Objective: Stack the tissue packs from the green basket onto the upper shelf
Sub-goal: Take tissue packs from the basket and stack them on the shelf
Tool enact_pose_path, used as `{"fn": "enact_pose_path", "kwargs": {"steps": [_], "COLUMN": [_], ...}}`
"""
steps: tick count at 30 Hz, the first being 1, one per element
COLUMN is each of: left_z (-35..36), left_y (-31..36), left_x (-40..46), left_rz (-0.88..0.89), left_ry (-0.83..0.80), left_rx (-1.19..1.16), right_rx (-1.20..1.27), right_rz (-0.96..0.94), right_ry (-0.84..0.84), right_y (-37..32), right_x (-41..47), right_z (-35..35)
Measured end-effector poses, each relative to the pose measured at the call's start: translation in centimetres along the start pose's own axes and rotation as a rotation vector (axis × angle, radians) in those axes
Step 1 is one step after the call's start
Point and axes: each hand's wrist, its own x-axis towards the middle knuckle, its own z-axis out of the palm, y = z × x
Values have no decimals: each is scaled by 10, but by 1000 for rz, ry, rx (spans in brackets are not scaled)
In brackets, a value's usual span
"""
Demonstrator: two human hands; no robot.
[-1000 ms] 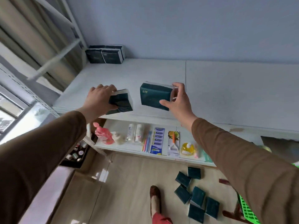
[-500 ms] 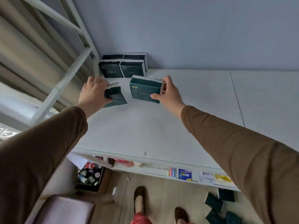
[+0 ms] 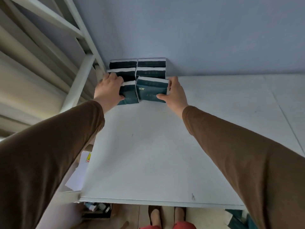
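Several dark green tissue packs (image 3: 151,67) are stacked in the back left corner of the white upper shelf (image 3: 156,146), against the wall. My left hand (image 3: 108,90) grips a dark green tissue pack (image 3: 129,95) directly in front of that stack. My right hand (image 3: 175,95) grips a second pack (image 3: 151,90) beside it, tilted, with its far edge touching the stack. The two held packs touch each other side by side. The green basket is out of view.
A white shelf post and diagonal braces (image 3: 77,83) rise just left of the stack. Beige curtain fills the left. More dark green packs (image 3: 236,219) lie on the floor at bottom right, near my feet (image 3: 165,215). A box of small items (image 3: 97,209) sits below the shelf.
Both hands have moved forward over the shelf, carrying the two packs from mid-shelf up against the front of the corner stack. The view has tilted upward.
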Motion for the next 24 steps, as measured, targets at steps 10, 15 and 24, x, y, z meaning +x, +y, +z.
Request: {"fn": "enact_pose_path", "kwargs": {"steps": [10, 15, 24], "left_z": [10, 5, -13], "left_y": [-6, 9, 162], "left_x": [18, -7, -50], "left_rz": [52, 58, 508], "left_ry": [108, 112, 195], "left_rx": [23, 23, -162], "right_rx": [65, 56, -310], "right_rz": [68, 91, 79], "right_ry": [121, 42, 209], "right_y": [-7, 0, 59], "right_x": [8, -15, -127], "right_z": [20, 2, -122]}}
